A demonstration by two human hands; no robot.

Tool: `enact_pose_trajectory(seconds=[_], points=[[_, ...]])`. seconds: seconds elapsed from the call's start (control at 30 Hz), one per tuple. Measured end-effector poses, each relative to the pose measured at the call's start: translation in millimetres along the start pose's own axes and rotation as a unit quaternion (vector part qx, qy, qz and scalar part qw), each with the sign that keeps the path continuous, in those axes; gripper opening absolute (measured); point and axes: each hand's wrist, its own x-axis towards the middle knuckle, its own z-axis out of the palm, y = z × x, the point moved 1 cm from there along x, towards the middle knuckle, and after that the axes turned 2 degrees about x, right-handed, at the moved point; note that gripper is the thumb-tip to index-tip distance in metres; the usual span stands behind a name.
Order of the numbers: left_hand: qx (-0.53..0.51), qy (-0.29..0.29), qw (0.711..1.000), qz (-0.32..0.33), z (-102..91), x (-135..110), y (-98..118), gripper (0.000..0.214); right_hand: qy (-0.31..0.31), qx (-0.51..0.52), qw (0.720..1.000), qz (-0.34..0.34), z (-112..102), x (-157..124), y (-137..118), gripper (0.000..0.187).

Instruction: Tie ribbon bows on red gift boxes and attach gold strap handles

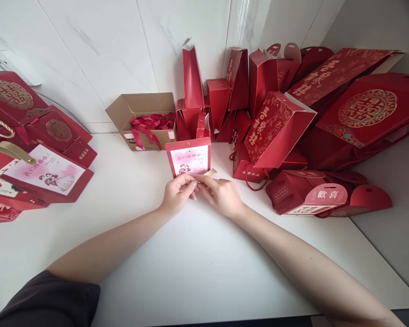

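My left hand (179,194) and my right hand (222,194) meet over the table with their fingertips pinched together. Between them shows a small brass-coloured fastener (200,182), and a short gold strap (210,172) sticks up from my right fingers. Just behind my fingers stands a red gift box (188,144) with a small hole near its top. Its white and pink front panel carries a drawing of a couple, partly covered by my hands. At the left, a similar red box (56,175) has a gold strap handle (15,152) fixed by a brass stud.
A brown cardboard box (150,102) holding dark red ribbons stands by the wall. Red gift boxes (269,129) are piled at the back and right, some with cord handles. More decorated red boxes (13,97) crowd the left side of the white table (204,272).
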Motion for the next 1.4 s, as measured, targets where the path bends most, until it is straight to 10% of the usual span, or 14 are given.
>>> enact_pose_trajectory(seconds=[0.93, 1.4], points=[[0.272, 0.013, 0.962, 0.014, -1.5, 0, -4, 0.008, -0.035, 0.263, 0.962, 0.058, -1, 7, 12, 0.01], [0.263, -0.098, 0.959, 0.039, 0.4, -6, 3, 0.019, -0.143, 0.517, 0.84, 0.081, -3, 12, 30, 0.015]])
